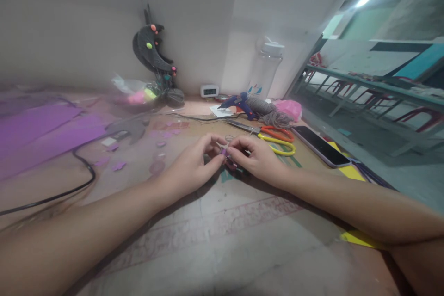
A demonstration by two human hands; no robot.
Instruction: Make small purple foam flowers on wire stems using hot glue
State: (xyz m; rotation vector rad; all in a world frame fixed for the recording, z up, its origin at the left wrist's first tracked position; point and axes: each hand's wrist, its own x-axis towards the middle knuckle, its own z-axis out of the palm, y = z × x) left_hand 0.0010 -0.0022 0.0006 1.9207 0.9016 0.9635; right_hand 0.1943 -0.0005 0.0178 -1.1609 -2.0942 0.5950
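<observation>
My left hand [192, 164] and my right hand [255, 157] meet at the middle of the table. Both pinch a small purple foam piece [225, 152] between their fingertips, just above the tabletop [222, 240]. The piece is mostly hidden by my fingers, so its shape is unclear. Small purple foam cutouts [118, 165] lie scattered to the left of my hands.
Orange scissors [274, 132] and yellow scissors [279, 145] lie right of my hands, a phone [321, 146] beyond them. A blue glue gun [239, 103], grey yarn [268, 113], a bottle [265, 69] and a small clock [209, 90] stand behind. Purple foam sheets [41, 132] and a black cable [69, 189] are left.
</observation>
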